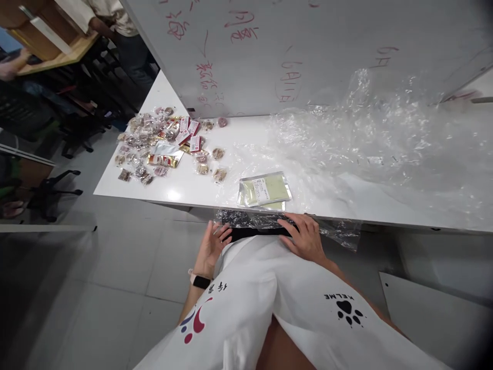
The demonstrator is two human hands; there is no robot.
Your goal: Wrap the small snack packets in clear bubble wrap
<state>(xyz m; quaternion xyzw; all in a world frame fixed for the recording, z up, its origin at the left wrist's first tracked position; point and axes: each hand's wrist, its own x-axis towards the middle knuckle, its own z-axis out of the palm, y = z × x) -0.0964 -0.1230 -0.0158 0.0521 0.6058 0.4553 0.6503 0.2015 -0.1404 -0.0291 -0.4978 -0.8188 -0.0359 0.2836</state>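
My left hand (214, 244) is held at the table's front edge, its fingers apart and curled a little, next to a sheet of clear plastic (252, 218) that hangs over the edge. Lying flat on that plastic, my right hand (306, 239) has its fingers stretched out and spread. Just beyond my hands, two flat silver-edged pouches (274, 187) with a pale green front and a white label lie stacked on the table, on or among clear film.
A big heap of crumpled clear plastic bags (370, 139) covers the table's right side. Small wrapped snacks (144, 128) and a gold sachet (164, 160) are piled at the left. A whiteboard (331, 46) stands behind the white table (165, 191). Other people and a wheeled chair (56, 192) are at left.
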